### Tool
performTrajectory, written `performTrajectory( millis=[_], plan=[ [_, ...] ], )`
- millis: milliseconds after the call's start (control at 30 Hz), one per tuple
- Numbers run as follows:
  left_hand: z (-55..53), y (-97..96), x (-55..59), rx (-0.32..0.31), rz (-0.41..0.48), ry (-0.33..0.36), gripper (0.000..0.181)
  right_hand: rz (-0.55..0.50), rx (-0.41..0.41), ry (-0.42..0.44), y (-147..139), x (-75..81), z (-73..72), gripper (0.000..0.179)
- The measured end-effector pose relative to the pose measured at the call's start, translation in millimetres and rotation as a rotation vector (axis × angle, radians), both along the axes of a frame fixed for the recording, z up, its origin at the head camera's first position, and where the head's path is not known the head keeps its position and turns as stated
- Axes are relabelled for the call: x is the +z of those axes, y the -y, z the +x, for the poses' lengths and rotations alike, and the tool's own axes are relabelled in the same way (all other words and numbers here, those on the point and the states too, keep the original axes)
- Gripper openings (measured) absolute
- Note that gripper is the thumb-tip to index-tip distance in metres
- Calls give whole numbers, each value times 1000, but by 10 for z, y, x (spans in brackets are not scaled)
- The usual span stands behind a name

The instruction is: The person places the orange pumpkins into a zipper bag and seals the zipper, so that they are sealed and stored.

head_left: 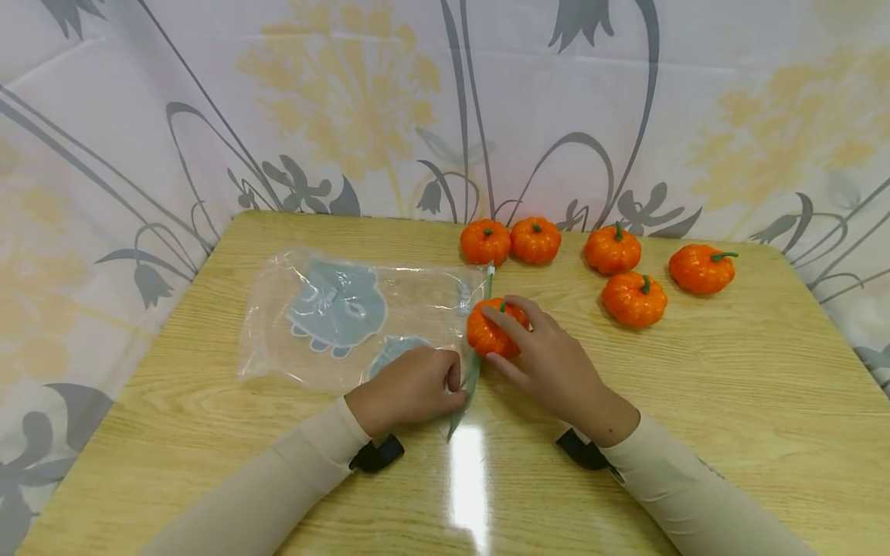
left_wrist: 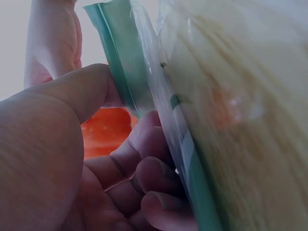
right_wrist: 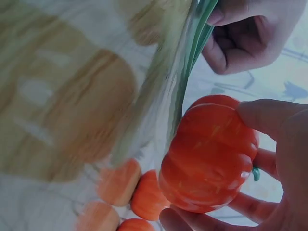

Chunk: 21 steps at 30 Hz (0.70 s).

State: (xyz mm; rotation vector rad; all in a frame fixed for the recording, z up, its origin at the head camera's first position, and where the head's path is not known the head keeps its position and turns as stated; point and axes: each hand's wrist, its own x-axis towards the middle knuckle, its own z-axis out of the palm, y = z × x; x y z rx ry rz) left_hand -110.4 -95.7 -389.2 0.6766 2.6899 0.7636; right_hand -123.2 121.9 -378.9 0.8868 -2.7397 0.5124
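Green-edged, a clear bag (head_left: 361, 310) is being pinched by the left grip (head_left: 416, 386); the right grip (head_left: 552, 363) is holding an orange pumpkin (head_left: 486, 337).

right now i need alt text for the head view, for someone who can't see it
A right hand holds an orange pumpkin at the green edge of a clear plastic bag, which the left hand pinches. Five more pumpkins lie farther back on a wooden table.

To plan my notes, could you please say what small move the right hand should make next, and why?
Probably ease the glossy, ribbed orange pumpkin leftward into the clear plastic bag: the right hand holds it beside the bag's green-edged mouth, and the left hand pinches that edge.
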Motion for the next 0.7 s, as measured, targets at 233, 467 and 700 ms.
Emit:
performTrajectory(
  millis=[233, 467, 700],
  plan=[
    [-5, 9, -3, -30, 8, -21, 20, 35, -23, 32, -15, -1, -8, 59],
    [-19, 10, -14, -20, -4, -9, 16, 59, -50, 64, -27, -10, -8, 58],
    [-54, 11, -42, 33, -16, 30, 11, 68, -47, 69, -27, -29, -12, 57]
  ],
)
